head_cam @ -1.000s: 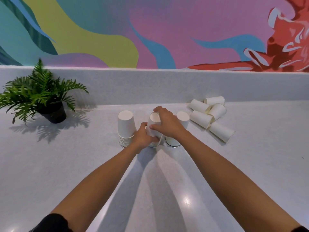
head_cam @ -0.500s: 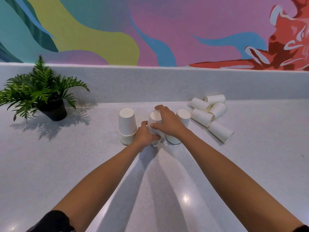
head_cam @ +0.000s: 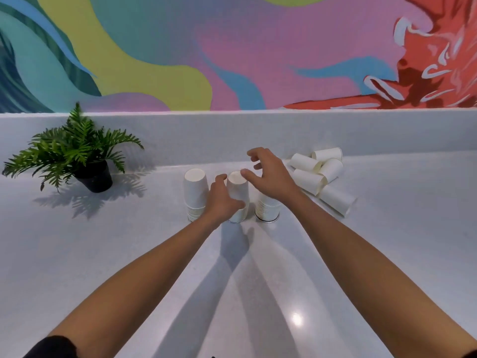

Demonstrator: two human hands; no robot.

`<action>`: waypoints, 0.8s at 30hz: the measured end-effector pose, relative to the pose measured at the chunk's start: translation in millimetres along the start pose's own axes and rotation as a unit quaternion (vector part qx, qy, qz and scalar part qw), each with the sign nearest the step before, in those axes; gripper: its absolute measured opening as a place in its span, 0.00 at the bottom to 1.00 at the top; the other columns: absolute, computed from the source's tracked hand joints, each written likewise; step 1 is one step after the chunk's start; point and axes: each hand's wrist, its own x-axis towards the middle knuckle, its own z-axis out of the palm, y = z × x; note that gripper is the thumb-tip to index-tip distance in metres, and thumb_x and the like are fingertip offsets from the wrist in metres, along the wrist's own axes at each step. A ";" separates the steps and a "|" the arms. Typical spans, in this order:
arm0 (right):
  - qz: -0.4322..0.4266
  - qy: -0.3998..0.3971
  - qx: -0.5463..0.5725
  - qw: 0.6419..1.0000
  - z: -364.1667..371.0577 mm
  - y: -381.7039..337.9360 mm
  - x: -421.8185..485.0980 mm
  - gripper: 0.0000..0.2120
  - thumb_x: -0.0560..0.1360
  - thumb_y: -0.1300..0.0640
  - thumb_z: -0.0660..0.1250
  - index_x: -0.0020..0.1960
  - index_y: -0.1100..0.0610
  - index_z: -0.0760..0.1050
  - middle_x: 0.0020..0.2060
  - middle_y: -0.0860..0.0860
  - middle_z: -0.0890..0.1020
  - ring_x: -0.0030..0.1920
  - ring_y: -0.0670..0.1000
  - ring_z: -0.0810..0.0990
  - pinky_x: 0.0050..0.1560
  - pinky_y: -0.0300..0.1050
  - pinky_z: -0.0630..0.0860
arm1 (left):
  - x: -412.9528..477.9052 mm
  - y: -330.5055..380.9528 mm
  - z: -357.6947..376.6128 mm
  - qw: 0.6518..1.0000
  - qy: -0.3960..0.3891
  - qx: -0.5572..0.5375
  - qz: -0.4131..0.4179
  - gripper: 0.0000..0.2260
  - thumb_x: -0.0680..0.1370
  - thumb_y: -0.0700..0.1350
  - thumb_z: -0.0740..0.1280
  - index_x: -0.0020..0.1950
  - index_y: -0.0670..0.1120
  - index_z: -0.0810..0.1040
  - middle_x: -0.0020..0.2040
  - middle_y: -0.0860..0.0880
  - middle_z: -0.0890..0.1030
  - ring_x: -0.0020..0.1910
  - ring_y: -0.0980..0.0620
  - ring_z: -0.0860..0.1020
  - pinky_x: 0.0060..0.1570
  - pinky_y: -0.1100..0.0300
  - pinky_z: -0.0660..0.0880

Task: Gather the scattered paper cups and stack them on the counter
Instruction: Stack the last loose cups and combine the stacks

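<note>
Three stacks of upside-down white paper cups stand in a row on the white counter (head_cam: 129, 254). My left hand (head_cam: 222, 200) grips the lower part of the middle stack (head_cam: 238, 187). The left stack (head_cam: 195, 188) stands beside it untouched. My right hand (head_cam: 268, 171) hovers with spread fingers just above and right of the middle stack, holding nothing, and hides the top of the right stack (head_cam: 267, 209). Several loose cups (head_cam: 318, 174) lie on their sides in a pile further right.
A small fern in a black pot (head_cam: 93, 174) stands at the back left. A raised white ledge (head_cam: 232, 135) runs along the back of the counter under a colourful mural.
My right hand has let go of the top of the middle stack and lifted up and to the right with fingers spread. My left hand still holds the stack.
</note>
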 end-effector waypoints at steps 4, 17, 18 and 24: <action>-0.004 0.131 0.053 0.990 -29.3 9.5 -5.4 0.12 0.77 0.53 0.64 0.58 0.57 0.74 0.53 0.52 0.79 0.48 0.48 0.78 0.50 0.42 0.77 | -14.4 26.8 -2.8 0.986 0.079 0.082 0.124 0.33 0.71 0.41 0.72 0.73 0.46 0.61 0.71 0.45 0.67 0.68 0.45 0.69 0.64 0.55 0.68; 0.226 -0.041 -0.265 0.936 -100.6 161.0 -33.5 0.27 0.74 0.51 0.66 0.69 0.57 0.62 0.64 0.58 0.69 0.63 0.60 0.69 0.58 0.54 0.69 | -9.1 111.2 121.1 0.901 0.048 0.230 0.364 0.11 0.72 0.40 0.67 0.54 0.42 0.77 0.55 0.45 0.75 0.55 0.43 0.72 0.56 0.54 0.69; 0.233 -0.047 -0.279 0.930 -104.3 172.0 -33.8 0.28 0.74 0.50 0.66 0.70 0.57 0.61 0.64 0.58 0.69 0.63 0.60 0.68 0.58 0.54 0.69 | -7.0 115.4 132.4 0.907 0.028 0.227 0.354 0.10 0.73 0.41 0.67 0.54 0.42 0.77 0.56 0.45 0.75 0.55 0.43 0.72 0.56 0.55 0.68; 0.247 -0.124 -0.319 0.907 -112.6 223.7 -30.9 0.38 0.72 0.42 0.67 0.74 0.54 0.54 0.66 0.56 0.67 0.67 0.59 0.67 0.61 0.55 0.68 | 12.2 113.0 189.4 0.971 -0.062 0.166 0.161 0.10 0.75 0.44 0.68 0.55 0.45 0.77 0.57 0.45 0.76 0.55 0.45 0.75 0.54 0.56 0.73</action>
